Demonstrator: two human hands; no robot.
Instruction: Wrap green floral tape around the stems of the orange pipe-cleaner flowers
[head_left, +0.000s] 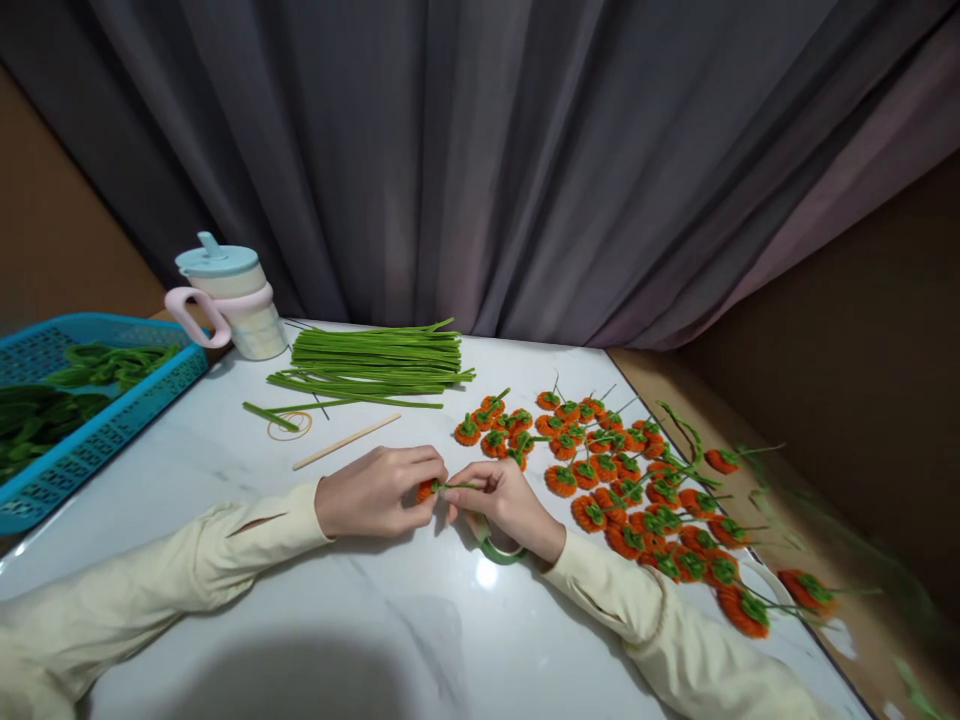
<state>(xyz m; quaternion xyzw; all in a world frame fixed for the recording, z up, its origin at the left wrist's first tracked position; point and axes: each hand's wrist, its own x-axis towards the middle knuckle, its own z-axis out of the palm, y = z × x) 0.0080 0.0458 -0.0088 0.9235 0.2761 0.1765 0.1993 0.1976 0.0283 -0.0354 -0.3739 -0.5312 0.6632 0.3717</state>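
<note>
1. Grey pleated fabric curtain (pixel 450 160) hangs behind the worktop's far edge.
2. The white, marble-patterned worktop (pixel 172 440) carries most of the things.
3. A blue perforated plastic basket (pixel 169 390) with green fuzzy pieces sits at the left edge, cut off by the view.
4. Orange-and-green fuzzy pumpkin-shaped pieces (pixel 589 514) crowd towards the right edge, some lying beyond it; overlaps make them hard to count.
5. A bundle of straight green fuzzy stems (pixel 375 350) lies along the far edge.
6. The left hand (pixel 382 490), palm down, reaches in from the near left corner, fingers curled closed round a small orange fuzzy piece (pixel 425 490).
7. The right hand (pixel 506 500), coming from the near right, pinches that piece's thin green stem (pixel 461 487) between thumb and forefinger.
8. A green tape roll (pixel 501 552) lies partly hidden beneath the right hand.
9. The orange piece, mostly covered by the left fingers, sits at their tips, facing the right hand.
</note>
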